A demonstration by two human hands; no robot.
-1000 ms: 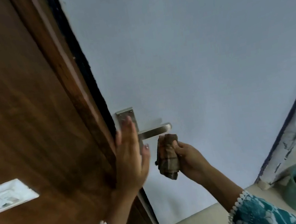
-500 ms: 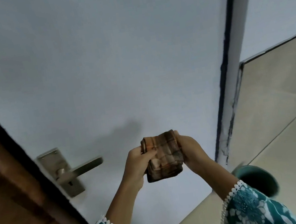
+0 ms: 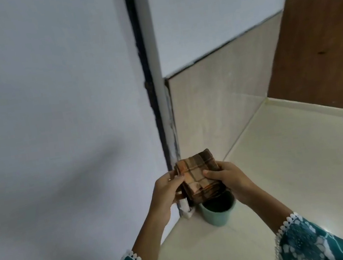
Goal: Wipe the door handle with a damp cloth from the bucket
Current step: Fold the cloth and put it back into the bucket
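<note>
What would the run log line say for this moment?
hands: left hand and right hand both grip folded plaid cloth | cloth: above teal bucket | door handle: out of view

Both of the person's forearms reach forward and up from the bottom of the view, bare from the wrists to the teal floral sleeves with white scalloped trim. The left hand (image 3: 168, 190) is curled, its fingers (image 3: 177, 181) pressing against the left side of a folded brown and orange checked cloth (image 3: 200, 178). The right hand (image 3: 231, 180) grips the cloth's right side, thumb (image 3: 209, 173) laid flat across the top. The 2 hands sit close together, level with each other, wrists slightly bent.
</note>
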